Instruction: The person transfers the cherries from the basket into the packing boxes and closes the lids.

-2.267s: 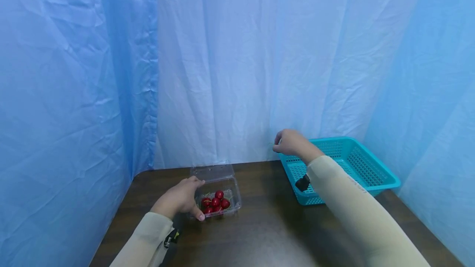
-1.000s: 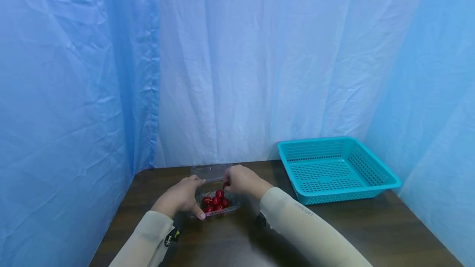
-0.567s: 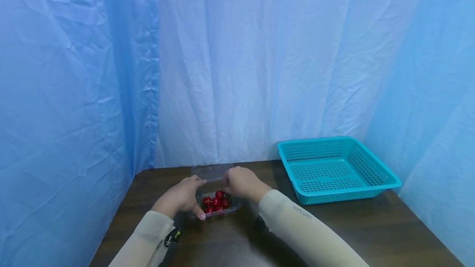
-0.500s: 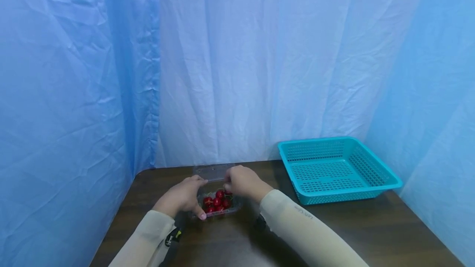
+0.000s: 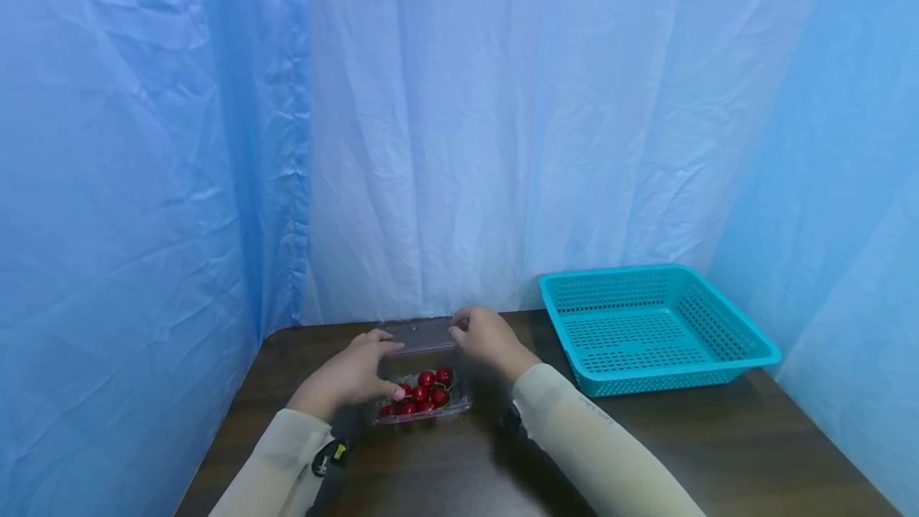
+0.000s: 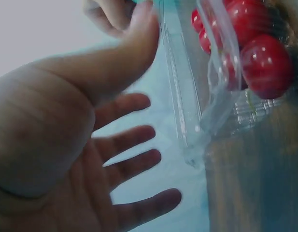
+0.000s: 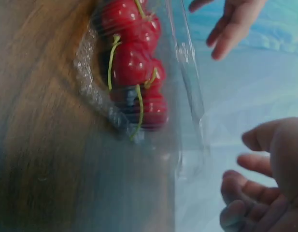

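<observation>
Several red cherries (image 5: 420,395) with green stems lie in a clear plastic box (image 5: 459,407) whose lid (image 5: 416,333) is folded back behind it. My left hand (image 5: 348,377) hovers at the box's left side, fingers spread and straight, holding nothing. In the left wrist view its thumb and fingers stand apart from the box wall. Beyond the box's back right corner is my right hand (image 5: 488,339), in the air near the lid. The right wrist view shows this hand (image 7: 264,183) with fingers loosely bent and nothing between them.
A turquoise perforated basket (image 5: 664,385) stands at the right on the dark wooden table (image 5: 459,469); no cherries show in it. Pale blue cloth (image 5: 467,142) hangs behind the table and along both sides.
The right hand came from above the basket to the box, then drew back up and right, leaving a cherry at the box's back right. The left hand has just lifted off the box's side.
</observation>
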Tool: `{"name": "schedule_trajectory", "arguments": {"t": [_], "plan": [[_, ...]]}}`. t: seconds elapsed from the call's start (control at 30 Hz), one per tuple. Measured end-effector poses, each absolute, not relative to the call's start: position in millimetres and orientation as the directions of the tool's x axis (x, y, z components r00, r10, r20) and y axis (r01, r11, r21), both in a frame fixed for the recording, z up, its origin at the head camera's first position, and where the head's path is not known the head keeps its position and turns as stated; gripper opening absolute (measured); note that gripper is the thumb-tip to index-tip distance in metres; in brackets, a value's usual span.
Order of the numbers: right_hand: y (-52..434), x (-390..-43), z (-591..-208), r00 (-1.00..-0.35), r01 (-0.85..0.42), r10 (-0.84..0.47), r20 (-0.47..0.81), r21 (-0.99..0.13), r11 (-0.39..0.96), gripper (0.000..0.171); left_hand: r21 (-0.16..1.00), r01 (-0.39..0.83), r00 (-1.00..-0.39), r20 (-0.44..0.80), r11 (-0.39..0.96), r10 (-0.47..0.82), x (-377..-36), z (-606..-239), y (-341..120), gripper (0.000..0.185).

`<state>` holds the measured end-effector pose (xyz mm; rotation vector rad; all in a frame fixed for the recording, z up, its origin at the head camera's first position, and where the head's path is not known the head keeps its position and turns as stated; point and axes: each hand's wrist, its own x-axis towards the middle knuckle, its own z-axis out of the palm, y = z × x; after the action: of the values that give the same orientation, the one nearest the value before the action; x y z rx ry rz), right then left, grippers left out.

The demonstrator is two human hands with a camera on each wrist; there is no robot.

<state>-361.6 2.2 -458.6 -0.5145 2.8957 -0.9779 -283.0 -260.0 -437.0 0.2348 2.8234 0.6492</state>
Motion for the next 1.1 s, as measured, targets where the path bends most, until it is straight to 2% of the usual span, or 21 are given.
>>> {"name": "schedule_trajectory", "arguments": {"t": [0.13, 0.23, 0.3, 0.4, 0.43, 0.47, 0.57, 0.67, 0.7, 0.9, 1.1], "plan": [[9.0, -365.3, -461.5, -0.963, -0.227, -0.266, 0.040, -0.654, 0.722, 0.035, 0.433, 0.041, -0.992, -0.086, 0.900, 0.087, -290.4, -442.2, -268.4, 0.043], [14.1, -367.8, -465.1, -0.974, -0.154, -0.226, -0.011, -0.700, 0.697, 0.044, 0.484, -0.036, -0.999, -0.051, 0.874, -0.013, -298.7, -449.8, -276.2, 0.030], [17.6, -370.2, -467.3, -0.976, -0.092, -0.206, -0.067, -0.732, 0.675, 0.053, 0.537, -0.085, -0.996, -0.055, 0.840, -0.066, -303.7, -455.3, -280.6, 0.030], [21.9, -373.4, -469.5, -0.969, -0.021, -0.201, -0.146, -0.759, 0.651, 0.068, 0.617, -0.159, -0.987, -0.125, 0.771, -0.104, -310.0, -463.7, -287.3, 0.040], [22.8, -373.9, -470.4, -0.963, -0.009, -0.211, -0.166, -0.765, 0.644, 0.072, 0.645, -0.185, -0.982, -0.157, 0.741, -0.108, -311.7, -466.3, -289.5, 0.044], [26.0, -384.6, -486.7, -0.960, -0.027, -0.233, -0.157, -0.775, 0.631, 0.076, 0.670, -0.209, -0.976, -0.188, 0.712, -0.109, -313.2, -468.7, -291.6, 0.048], [26.0, -385.1, -488.3, -0.941, -0.018, -0.277, -0.193, -0.789, 0.614, 0.081, 0.715, -0.266, -0.959, -0.265, 0.647, -0.101, -317.3, -475.1, -297.1, 0.058], [24.6, -384.8, -489.9, -0.927, -0.017, -0.312, -0.207, -0.810, 0.587, 0.078, 0.715, -0.293, -0.949, -0.298, 0.635, -0.101, -320.3, -480.1, -299.8, 0.061], [21.3, -374.8, -475.4, -0.924, 0.012, -0.304, -0.234, -0.810, 0.587, 0.074, 0.710, -0.291, -0.949, -0.302, 0.642, -0.096, -320.8, -481.2, -300.2, 0.061], [18.7, -371.9, -480.4, -0.916, 0.029, -0.323, -0.237, -0.843, 0.537, 0.063, 0.700, -0.287, -0.945, -0.317, 0.654, -0.076, -321.8, -485.9, -299.9, 0.054], [19.3, -372.7, -487.2, -0.903, 0.079, -0.343, -0.259, -0.884, 0.460, 0.058, 0.733, -0.317, -0.935, -0.348, 0.602, -0.069, -321.9, -487.4, -297.9, 0.054]]}}
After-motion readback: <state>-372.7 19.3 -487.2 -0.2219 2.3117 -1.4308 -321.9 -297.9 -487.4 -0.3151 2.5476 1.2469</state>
